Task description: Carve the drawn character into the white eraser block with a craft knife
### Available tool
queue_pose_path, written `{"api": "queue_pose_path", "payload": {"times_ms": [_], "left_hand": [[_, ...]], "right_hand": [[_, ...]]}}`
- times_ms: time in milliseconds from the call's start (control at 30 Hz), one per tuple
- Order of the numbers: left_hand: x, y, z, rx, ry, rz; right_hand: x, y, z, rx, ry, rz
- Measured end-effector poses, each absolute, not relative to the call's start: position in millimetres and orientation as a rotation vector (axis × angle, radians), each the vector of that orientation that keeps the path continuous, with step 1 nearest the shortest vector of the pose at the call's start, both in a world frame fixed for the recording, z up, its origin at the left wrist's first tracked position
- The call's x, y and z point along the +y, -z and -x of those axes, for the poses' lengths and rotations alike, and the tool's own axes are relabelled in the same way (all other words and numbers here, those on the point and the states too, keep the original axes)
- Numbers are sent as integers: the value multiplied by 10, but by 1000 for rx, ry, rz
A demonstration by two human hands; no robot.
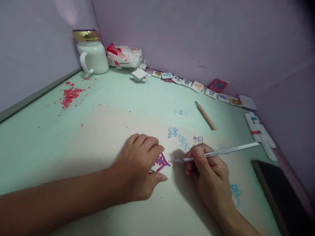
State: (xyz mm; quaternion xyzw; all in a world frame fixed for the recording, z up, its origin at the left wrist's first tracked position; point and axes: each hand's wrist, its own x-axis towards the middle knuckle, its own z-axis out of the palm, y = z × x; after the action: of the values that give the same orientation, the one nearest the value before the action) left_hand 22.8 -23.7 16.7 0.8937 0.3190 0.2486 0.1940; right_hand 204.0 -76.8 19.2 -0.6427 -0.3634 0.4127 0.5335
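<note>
A small white tile (169, 171) with a purple and red character lies on the pale paper sheet (98, 131) near the middle. My left hand (139, 167) is closed on it, thumb at the near edge and fingers over the far edge, hiding its left part. My right hand (209, 173) holds a slim silver craft knife (228, 149) like a pen. The knife's thin blade points left, at the tile's right edge; whether it touches is unclear. Blue and purple characters (183, 142) are written on the sheet beyond my hands.
A wooden-handled tool (206, 115) lies beyond my right hand. Character tiles (187, 82) line the wall. At the back left are a white mug (94, 57), a plastic packet (125, 56) and red shavings (70, 95). White markers (261, 134) and a dark phone (280, 193) lie right.
</note>
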Motion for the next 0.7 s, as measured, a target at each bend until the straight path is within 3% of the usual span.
{"api": "queue_pose_path", "payload": {"times_ms": [700], "left_hand": [[-237,-186,-246,889,-663,-2477]], "right_hand": [[-757,-154,-2119,-1383,-897,1444]]}}
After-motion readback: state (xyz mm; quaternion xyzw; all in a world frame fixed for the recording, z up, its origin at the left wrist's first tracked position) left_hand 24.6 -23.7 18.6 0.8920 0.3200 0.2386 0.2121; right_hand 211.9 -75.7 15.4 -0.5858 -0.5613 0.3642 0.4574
